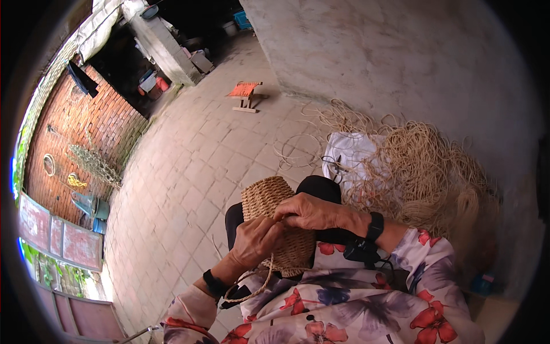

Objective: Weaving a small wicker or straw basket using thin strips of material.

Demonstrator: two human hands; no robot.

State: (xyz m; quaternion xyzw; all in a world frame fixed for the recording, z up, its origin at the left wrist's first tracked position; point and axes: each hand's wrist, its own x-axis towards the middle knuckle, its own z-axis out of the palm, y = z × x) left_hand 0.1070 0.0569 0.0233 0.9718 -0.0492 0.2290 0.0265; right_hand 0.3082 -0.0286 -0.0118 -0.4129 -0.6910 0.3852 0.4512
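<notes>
A tan woven basket (265, 195), made of straw-like cord, lies across my lap between my dark-clad knees. Over its side my two hands meet, fingertips close together. My left hand (255, 241) is closed, its bent fingers gripping at the basket's weave. From the right, my right hand (312, 212) reaches over the basket with thumb and fingers pinched; what lies between them is hidden. A loose strand of cord (269, 280) hangs from below my left hand and curves toward my left wrist.
To the right, a big tangled heap of cord (424, 166) lies by the wall, partly on a white cloth (352, 150) with dark scissors (337, 164) on it. A low stool (244, 90) with an orange seat stands ahead on the paved floor (189, 149).
</notes>
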